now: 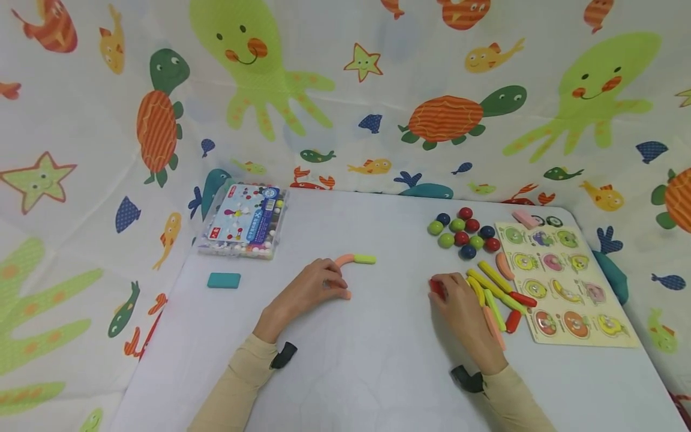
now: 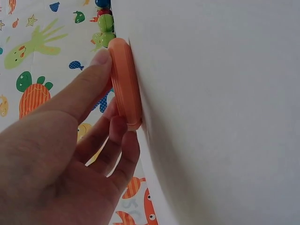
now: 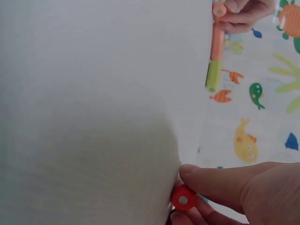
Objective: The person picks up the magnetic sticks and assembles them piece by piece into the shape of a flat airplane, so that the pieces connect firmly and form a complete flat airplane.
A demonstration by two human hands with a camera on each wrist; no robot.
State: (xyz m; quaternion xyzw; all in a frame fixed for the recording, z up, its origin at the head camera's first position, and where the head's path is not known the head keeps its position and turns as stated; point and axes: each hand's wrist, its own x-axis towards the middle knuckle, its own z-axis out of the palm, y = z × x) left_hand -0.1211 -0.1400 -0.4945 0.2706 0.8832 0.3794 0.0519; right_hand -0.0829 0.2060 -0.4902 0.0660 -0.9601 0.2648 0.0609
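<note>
My left hand point(image 1: 313, 285) grips a curved orange magnetic stick point(image 2: 125, 84) between thumb and fingers at the middle of the table. At its far end, a short lime-green stick point(image 1: 364, 259) joins on in line. The fingers hide part of the orange curve. To the right, my right hand point(image 1: 461, 306) pinches a red magnetic stick point(image 3: 183, 197), whose round end shows a metal dot. It is beside a loose group of yellow sticks point(image 1: 493, 276), lime-green, orange and red sticks.
Several coloured balls point(image 1: 461, 239) lie behind the sticks. A wooden fruit puzzle board point(image 1: 572, 330) is at the right, with a pink block point(image 1: 525, 219) at its far corner. A clear plastic box of beads point(image 1: 243, 222) and a teal block point(image 1: 224, 280) lie at the left.
</note>
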